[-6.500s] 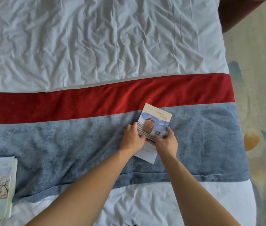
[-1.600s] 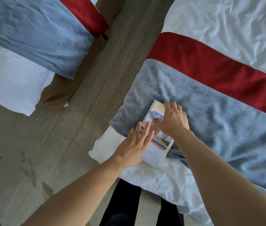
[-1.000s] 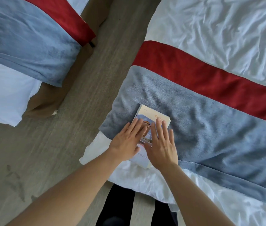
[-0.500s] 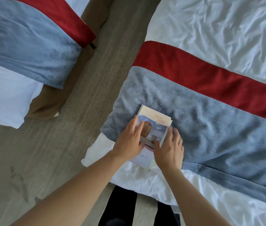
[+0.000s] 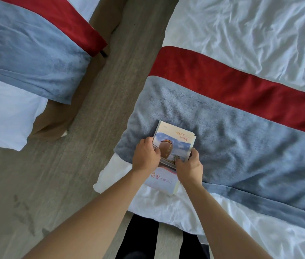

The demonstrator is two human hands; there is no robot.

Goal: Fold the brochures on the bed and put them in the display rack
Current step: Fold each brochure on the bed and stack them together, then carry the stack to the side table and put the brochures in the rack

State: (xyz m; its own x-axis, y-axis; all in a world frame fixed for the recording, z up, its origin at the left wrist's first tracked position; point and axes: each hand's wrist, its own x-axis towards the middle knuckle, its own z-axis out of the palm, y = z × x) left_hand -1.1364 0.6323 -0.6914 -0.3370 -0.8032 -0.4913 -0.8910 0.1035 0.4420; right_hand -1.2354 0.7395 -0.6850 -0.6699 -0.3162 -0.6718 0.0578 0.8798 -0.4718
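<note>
Brochures (image 5: 172, 146) lie stacked at bed (image 5: 241, 128) corner; left hand (image 5: 145, 156) & right hand (image 5: 189, 166) pinch stack edges, fingers closed on it. Folding seems done; next, prob. lift stack evenly toward rack, not in view.

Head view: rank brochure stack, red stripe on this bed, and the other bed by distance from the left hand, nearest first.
1. brochure stack: under the left hand, whose fingers grip its left edge.
2. red stripe: up and to the right, past the grey-blue band.
3. other bed: far upper left, across the floor gap.
</note>
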